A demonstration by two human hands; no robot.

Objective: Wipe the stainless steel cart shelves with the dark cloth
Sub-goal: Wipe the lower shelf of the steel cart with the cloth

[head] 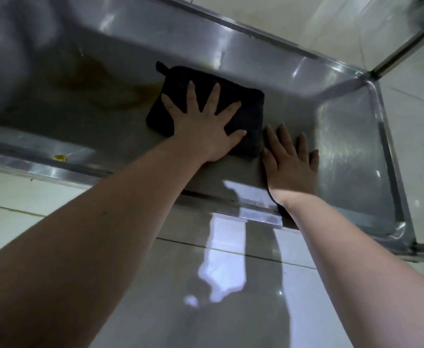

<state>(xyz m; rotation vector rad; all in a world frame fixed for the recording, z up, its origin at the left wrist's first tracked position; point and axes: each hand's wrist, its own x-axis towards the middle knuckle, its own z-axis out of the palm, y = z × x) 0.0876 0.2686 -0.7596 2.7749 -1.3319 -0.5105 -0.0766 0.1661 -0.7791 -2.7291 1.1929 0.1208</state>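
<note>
A: How far along is the wiping?

B: It is under way, I judge. The left hand [206, 126] presses the folded dark cloth [252, 114] flat on the shelf [105, 126]. Its grip is wide open, fingers spread, pinching nothing. The right hand [291, 167] lies just right of the cloth, grip open too, palm on bare steel.

A: What is left?

B: A brownish stain [100, 81] touches the cloth's left edge. A small yellow drop [60, 158] sits on the rim, far left of the cloth. Other shelves are not visible.

A: And the room?

B: Glossy pale floor tiles [155, 297] lie on the near side of the cloth. A cart post [406, 43] rises beyond it, to the right.
</note>
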